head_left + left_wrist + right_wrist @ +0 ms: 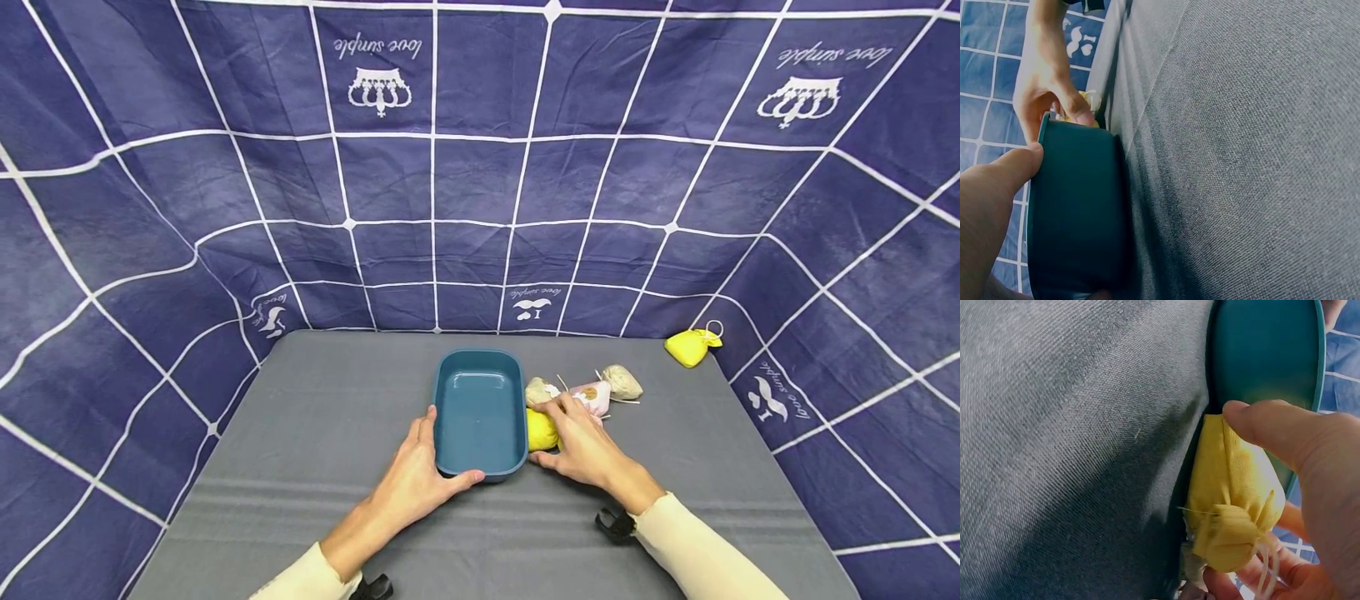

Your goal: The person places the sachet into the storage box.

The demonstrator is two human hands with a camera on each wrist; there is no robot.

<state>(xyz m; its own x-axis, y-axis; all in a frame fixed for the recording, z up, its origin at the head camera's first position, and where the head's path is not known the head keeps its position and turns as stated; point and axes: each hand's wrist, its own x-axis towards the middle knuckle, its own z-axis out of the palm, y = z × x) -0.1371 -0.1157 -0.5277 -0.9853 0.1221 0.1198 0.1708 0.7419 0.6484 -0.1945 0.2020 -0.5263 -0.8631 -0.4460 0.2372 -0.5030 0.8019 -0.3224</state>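
Note:
A dark teal rectangular tub (480, 417) stands on the grey cloth, its inside bare. My left hand (416, 479) holds its near left corner, thumb on the near rim and fingers along the left wall. Against the tub's right wall lies a yellow drawstring pouch (540, 431). My right hand (581, 446) grips this pouch from the right, thumb on the near side and fingers on the far side. In the right wrist view the yellow pouch (1235, 475) shows its gathered neck and pale cord, with the tub (1266, 356) right behind it.
Just beyond my right hand lie a cream pouch (538, 392), a pink patterned pouch (592, 396) and a beige pouch (622, 382). Another yellow pouch (688, 347) sits at the back right corner. Blue checked curtains (480, 183) enclose the table's back and sides.

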